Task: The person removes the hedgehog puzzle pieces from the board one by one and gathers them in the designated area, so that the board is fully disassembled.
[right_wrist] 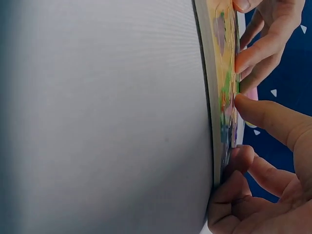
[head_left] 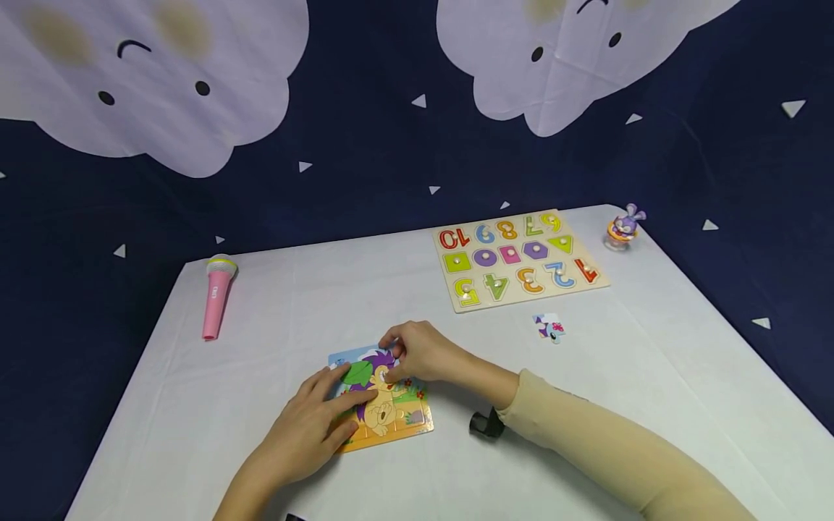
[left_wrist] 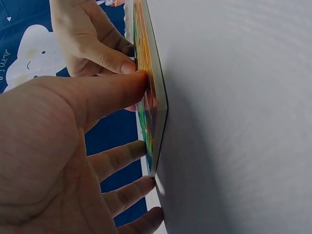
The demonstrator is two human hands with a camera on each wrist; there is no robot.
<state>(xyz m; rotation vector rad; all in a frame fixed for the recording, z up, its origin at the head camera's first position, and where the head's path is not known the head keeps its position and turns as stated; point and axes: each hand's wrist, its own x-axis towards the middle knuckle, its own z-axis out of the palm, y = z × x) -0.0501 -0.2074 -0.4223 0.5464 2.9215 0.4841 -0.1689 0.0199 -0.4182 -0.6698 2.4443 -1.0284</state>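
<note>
A hedgehog jigsaw puzzle (head_left: 381, 416) with an orange lower border lies on the white table. My left hand (head_left: 306, 427) rests along its left side, fingers spread and fairly straight, their tips on the picture. At the top right corner, my right hand (head_left: 423, 351) pinches a puzzle piece (right_wrist: 235, 129) between thumb and curled fingers. That piece lies at the board's surface, and the hand mostly covers it in the head view. In the left wrist view the left thumb (left_wrist: 117, 92) touches the puzzle's face near its edge.
A loose puzzle piece (head_left: 549, 328) lies to the right, below a wooden number board (head_left: 521, 264). At the back right corner stands a purple rabbit toy (head_left: 623, 228). A pink toy microphone (head_left: 218, 297) lies at the left. Near the right wrist is a black object (head_left: 485, 425).
</note>
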